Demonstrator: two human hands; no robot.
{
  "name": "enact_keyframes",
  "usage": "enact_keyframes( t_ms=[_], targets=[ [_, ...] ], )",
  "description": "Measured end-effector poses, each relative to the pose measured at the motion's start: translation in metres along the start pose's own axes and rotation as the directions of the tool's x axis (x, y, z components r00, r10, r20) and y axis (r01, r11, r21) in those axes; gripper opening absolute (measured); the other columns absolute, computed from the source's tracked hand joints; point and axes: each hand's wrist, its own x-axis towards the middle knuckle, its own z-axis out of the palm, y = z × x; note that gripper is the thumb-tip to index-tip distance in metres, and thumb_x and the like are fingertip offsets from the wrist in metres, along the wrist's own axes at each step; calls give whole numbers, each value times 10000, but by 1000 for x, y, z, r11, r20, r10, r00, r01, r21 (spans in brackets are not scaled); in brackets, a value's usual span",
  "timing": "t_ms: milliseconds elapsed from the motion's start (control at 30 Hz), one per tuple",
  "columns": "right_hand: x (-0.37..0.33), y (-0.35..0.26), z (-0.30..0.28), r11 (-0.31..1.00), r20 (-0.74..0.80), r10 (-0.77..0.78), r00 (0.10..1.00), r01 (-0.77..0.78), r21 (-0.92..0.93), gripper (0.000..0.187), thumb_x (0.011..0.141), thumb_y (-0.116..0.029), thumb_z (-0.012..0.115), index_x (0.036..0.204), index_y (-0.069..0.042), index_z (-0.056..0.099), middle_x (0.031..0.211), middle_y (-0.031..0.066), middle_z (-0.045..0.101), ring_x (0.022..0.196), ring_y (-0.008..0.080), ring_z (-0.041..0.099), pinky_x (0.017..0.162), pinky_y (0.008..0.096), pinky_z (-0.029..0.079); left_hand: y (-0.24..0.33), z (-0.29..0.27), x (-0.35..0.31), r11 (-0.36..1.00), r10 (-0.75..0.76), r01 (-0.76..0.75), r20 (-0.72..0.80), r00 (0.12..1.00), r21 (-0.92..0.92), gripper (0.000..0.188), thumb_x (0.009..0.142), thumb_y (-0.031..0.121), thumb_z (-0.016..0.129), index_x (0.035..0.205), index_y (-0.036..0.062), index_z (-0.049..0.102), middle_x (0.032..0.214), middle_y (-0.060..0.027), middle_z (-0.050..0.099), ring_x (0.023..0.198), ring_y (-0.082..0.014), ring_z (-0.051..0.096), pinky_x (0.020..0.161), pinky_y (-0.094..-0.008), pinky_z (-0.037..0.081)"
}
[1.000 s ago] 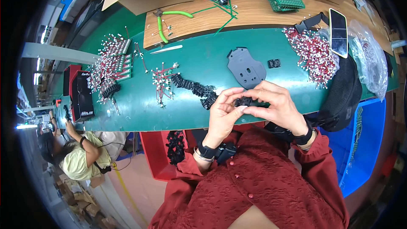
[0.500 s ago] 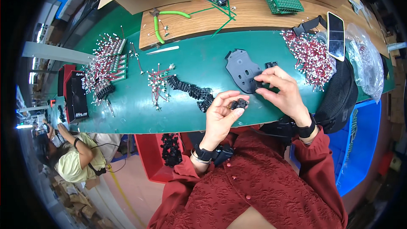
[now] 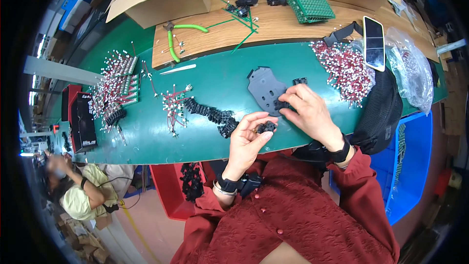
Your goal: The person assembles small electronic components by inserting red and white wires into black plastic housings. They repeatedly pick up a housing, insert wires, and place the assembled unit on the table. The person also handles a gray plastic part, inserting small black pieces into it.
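Left hand (image 3: 246, 139) clamped on small black part (image 3: 267, 127) above counter (image 3: 215, 76) near edge. Right hand (image 3: 309, 112) pinching another black piece (image 3: 282, 104) off grey plate (image 3: 266, 88). Black chain (image 3: 210, 115) done; red-wire heap (image 3: 344, 68) remains.

You look down from a single head-worn fisheye camera, close above your chest, facing forward over the near edge of the green bench (image 3: 146, 137). Your forearms enter from the lower edge. Straight edges bend toward the rim; the bench's far edge curves along the top.
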Motion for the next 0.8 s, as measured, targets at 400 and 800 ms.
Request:
enact_keyframes(
  t_ms=[400,800],
  targets=[
    [-6,16,-19,986,-264,94,960,-127,-109,365,662,-91,715,1002,-48,591,895,92,581,819,262,554,687,340,441,2,-7,4,980,-61,74,73,995,-187,369,787,-27,601,1131,0,469,1124,-201,552,948,-284,599,847,-388,497],
    [-7,-19,-8,826,165,-58,985,-46,561,321,664,-72,715,978,-84,646,922,43,544,819,188,533,706,306,443,2,-7,3,994,-73,81,115,991,-70,422,806,-91,554,1197,13,434,1102,-117,575,956,-140,582,790,-231,486]
  ],
)
